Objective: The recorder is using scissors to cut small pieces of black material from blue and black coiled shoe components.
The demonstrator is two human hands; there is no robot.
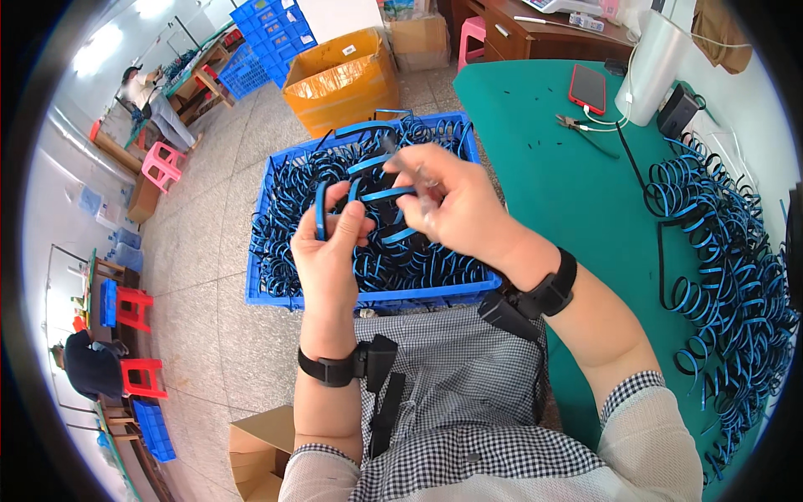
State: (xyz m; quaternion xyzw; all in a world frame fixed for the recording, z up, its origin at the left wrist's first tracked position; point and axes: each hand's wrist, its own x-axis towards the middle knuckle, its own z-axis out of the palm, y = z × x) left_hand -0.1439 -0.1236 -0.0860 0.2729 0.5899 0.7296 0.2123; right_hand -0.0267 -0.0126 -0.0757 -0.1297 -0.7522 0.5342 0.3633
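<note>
While I watch from far away, I see the shiny blue-and-black strip (385, 195) up in the air, over the blue crate (435, 294) full of curly strips. It bends in a loop at my left hand (330, 243), then goes nearly flat across to my right hand (456, 201). So its long way points from one hand to the other, and both hands are just as near. My left thumb and fingers are closed on it, with the thumb pointing up. My right fingers are bent in and pinch it too, but they are blurry, so I can't tell how tight. My left arm comes straight up from below. My right arm slants in from the low right, the back of its hand facing up.
</note>
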